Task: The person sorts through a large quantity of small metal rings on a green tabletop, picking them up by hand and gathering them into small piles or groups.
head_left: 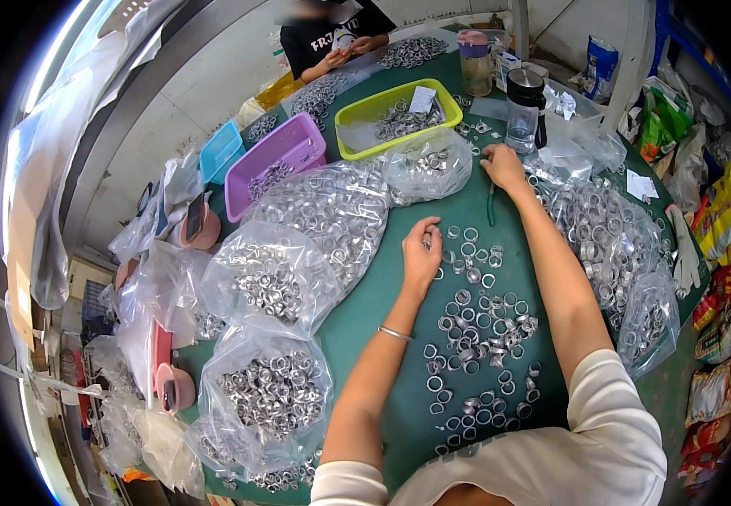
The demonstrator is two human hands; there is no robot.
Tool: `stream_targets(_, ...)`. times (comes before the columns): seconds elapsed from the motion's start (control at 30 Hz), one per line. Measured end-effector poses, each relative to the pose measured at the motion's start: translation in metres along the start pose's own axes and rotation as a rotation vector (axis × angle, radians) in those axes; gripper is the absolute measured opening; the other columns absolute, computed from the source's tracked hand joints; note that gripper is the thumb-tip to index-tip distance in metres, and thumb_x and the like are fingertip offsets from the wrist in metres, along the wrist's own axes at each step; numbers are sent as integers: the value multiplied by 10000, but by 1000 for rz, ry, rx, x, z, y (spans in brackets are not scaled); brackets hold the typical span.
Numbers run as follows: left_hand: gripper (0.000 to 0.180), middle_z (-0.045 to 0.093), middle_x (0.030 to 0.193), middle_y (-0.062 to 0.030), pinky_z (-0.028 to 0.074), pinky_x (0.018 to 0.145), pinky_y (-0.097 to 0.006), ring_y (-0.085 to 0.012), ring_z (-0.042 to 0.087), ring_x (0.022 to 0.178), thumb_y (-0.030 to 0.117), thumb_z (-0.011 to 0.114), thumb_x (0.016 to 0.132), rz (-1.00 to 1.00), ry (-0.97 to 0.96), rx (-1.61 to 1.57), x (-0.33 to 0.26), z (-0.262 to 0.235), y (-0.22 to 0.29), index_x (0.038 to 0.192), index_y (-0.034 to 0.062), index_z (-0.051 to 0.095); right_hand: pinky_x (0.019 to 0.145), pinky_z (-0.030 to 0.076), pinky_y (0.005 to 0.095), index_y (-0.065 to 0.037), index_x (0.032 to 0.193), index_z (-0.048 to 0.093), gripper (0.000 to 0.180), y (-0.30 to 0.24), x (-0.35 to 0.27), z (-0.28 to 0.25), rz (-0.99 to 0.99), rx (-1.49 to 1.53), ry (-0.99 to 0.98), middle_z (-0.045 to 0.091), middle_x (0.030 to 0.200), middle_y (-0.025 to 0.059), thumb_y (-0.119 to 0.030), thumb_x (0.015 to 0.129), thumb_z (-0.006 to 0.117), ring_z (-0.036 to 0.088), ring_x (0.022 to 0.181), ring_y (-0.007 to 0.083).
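My left hand [423,257] hovers over the green table with its fingers curled around a small silver piece that looks like a metal ring. Just right of it, loose silver rings [469,249] are scattered, and a larger spread of rings [483,325] lies between my forearms. Farther off, my right hand [504,167] has its fingers drawn together beside a few small metal pieces [481,128]; whatever they hold is too small to make out. Below that hand lies a slim tool with a dark green handle [491,207].
Clear plastic bags of rings stand left [272,392] and right [606,232]. Beyond are a yellow-green basket [350,152], a purple basket [234,198], a blue basket [222,152], a lidded glass jug [521,118] and a bottle [475,72]. Across the table, a co-worker [319,51] handles something small.
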State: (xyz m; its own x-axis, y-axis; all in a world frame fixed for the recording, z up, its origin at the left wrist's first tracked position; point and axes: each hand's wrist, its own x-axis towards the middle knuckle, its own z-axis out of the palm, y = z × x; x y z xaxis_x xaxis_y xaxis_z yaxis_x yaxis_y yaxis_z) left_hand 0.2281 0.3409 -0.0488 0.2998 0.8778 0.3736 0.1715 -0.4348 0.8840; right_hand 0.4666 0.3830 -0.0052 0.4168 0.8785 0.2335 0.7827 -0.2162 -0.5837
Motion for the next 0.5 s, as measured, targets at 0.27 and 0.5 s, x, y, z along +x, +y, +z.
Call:
stream_targets(0.27,204,577,714,-14,410,555,-198,-49,503,616,-29,524,817,-30,-34,24,1,2,13,1007,-24,598,786,454,366,-60,750,695,92,16,16,8,-196,-72,-3,651,847,103,-124,685,695,583,853,270)
stream_targets(0.5,214,566,714,-6,402,554,-188,-46,496,614,-27,521,822,-84,-13,5,-4,-6,12,1022,-18,595,589,479,296,-3,721,679,105,-11,4,-42,-91,299,-805,644,630,40,-86,662,703,595,568,212)
